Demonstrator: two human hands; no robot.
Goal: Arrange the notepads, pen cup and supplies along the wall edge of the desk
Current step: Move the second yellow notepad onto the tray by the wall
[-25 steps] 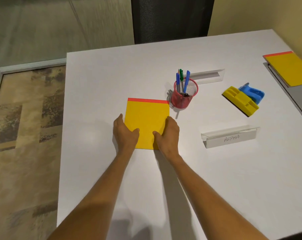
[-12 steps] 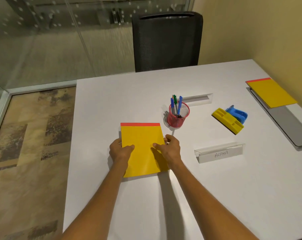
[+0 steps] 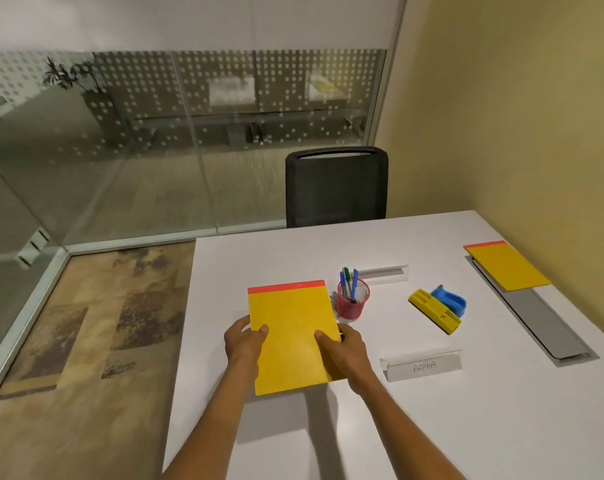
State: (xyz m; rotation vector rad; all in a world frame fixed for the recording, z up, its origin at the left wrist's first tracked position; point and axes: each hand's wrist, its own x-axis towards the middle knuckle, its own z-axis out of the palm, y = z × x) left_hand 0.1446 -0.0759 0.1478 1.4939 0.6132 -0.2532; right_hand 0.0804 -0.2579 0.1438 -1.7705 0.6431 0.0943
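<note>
Both hands, the left hand [image 3: 244, 344] and right hand [image 3: 346, 351], pinch the yellow notepad [image 3: 291, 337], apparently lifted off the desk [image 3: 466, 427], and swinging it wallward could topple the pen cup [image 3: 351, 301] just beside it.

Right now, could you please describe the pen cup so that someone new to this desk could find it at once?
Start at the white desk and find the yellow notepad held in both hands near its middle. Just beyond the pad's far right corner stands the pen cup. It is the only red mesh container there, upright, with blue and green pens sticking out.
</note>
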